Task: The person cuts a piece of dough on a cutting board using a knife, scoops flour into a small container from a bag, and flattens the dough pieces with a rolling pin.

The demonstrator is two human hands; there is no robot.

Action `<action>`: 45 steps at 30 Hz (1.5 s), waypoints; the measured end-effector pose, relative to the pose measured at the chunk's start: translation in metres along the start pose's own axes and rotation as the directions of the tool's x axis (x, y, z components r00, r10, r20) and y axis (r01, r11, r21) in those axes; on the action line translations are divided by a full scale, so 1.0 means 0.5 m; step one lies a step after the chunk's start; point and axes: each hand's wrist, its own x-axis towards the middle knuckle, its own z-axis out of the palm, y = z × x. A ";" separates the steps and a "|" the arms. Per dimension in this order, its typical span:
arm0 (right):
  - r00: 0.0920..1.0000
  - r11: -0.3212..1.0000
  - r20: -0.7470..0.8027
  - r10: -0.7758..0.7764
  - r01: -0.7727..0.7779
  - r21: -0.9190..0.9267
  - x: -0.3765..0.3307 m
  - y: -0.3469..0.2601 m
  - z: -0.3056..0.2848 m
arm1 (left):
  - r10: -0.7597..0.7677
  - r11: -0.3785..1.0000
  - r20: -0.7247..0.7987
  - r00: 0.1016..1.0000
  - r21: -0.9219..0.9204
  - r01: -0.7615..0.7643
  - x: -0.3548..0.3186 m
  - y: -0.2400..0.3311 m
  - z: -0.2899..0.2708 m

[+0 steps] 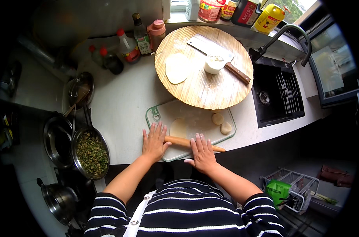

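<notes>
Across a green-edged cutting board [203, 125] at the counter's front lies a wooden rolling pin [178, 141]. My left hand [154, 141] rests flat over its left end with the fingers spread. Over the right part lies my right hand [203, 151], palm down, fingers stretched out; the pin's tapered tip shows beyond it. A thin piece of dough [178, 126] is on the board just beyond the pin; whether the pin touches it I cannot tell. Two small dough pieces, a rounder one [218, 118] and another [225, 127], sit at the board's right side.
Behind the board, a round bamboo mat [199, 93] carries a flattened dough sheet [177, 68], a cleaver [211, 46] and a white cup [214, 64]. Left stands a pan of chopped green filling [92, 153]; bottles [141, 35] stand at the back left. A black sink [280, 93] is right.
</notes>
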 end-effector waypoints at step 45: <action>0.940 0.993 -0.324 0.102 -0.077 0.090 0.016 0.054 -0.028 | 0.275 0.890 -0.467 0.841 -0.208 -0.407 -0.019 -0.055 0.030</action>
